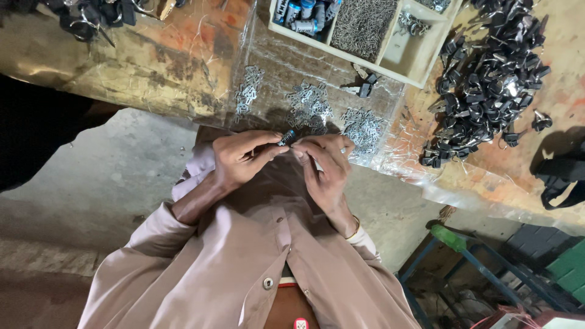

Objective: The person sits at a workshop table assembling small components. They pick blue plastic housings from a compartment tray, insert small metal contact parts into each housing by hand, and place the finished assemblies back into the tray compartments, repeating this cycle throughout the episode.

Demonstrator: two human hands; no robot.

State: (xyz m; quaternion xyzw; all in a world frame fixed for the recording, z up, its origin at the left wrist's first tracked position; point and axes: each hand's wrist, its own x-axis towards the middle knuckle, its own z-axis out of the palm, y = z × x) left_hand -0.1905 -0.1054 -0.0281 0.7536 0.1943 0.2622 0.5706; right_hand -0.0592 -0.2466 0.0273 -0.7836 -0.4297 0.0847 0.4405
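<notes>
Both hands meet at the surface's edge, left hand (241,159) and right hand (326,161) pinching a small dark key-like part (286,137) between fingertips; steady grip helps, metal pieces (308,103) lie just beyond

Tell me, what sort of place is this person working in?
Probably a small assembly workshop. Both hands pinch a small dark part over a worn workbench bearing heaps of tiny metal pieces, a big pile of black parts and a compartmented sorting tray.
</notes>
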